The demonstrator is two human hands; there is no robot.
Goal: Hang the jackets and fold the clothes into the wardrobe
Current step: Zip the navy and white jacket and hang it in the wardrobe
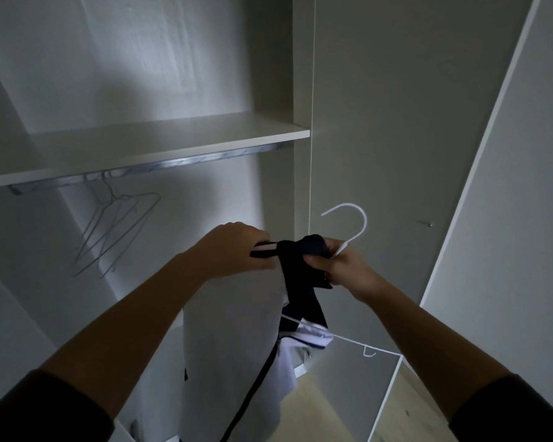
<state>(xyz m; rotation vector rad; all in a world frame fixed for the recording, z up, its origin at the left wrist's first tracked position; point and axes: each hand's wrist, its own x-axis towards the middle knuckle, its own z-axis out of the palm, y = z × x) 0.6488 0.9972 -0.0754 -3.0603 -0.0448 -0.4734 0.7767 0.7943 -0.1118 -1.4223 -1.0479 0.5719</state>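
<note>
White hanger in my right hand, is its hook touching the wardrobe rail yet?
Apart. Head view: the white hanger, gripped by the right hand, has its hook in front of the side panel, clearly right of and below the rail.

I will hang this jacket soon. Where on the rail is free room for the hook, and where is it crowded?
Free: the rail from the empty hangers rightward to the side panel. The shelf above shows bare surface. Crowded: only the rail's left part, where the empty hangers bunch. The left hand grips the jacket, the right hand the white hanger.
</note>
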